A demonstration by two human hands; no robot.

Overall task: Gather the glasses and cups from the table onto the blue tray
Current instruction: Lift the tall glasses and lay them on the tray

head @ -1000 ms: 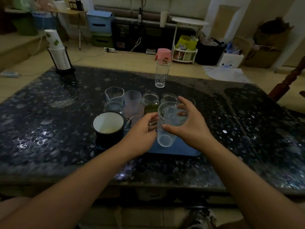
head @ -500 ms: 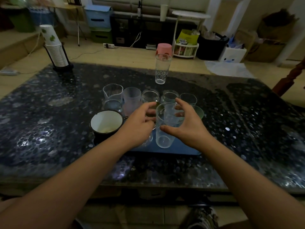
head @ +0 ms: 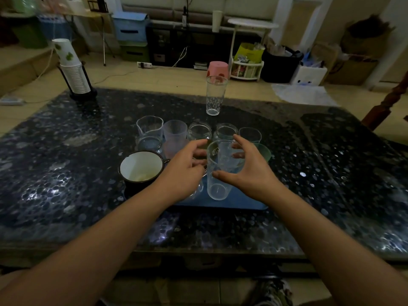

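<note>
Standing upright on the near part of the blue tray (head: 242,203), a clear tumbler (head: 221,171) carries a small white printed mark near its rim, too small and blurred to read, and no other writing on the table can be made out. The right hand (head: 254,173) curves around the tumbler's right side with fingers spread apart, thumb near the glass at its 6 o'clock and fingertips showing through the far wall; whether any of them touch the glass is hard to tell. The left hand (head: 185,171) sits just at the tumbler's 9 o'clock, fingers loosely curled and parted, gripping nothing. At 12 o'clock from the tumbler a row of clear glasses and jars (head: 199,131) stands on the tray, with a green cup (head: 263,151) at 2 o'clock and a dark mug with white inside (head: 141,166) at 9 o'clock. One tall patterned glass (head: 215,96) stands alone on the dark speckled table (head: 66,173), well beyond the tray at 12 o'clock. Compared with a second ago, both hands have loosened: the right then wrapped the tumbler closely and the left pressed against it, whereas now the fingers are wider and the left has drawn slightly aside.
</note>
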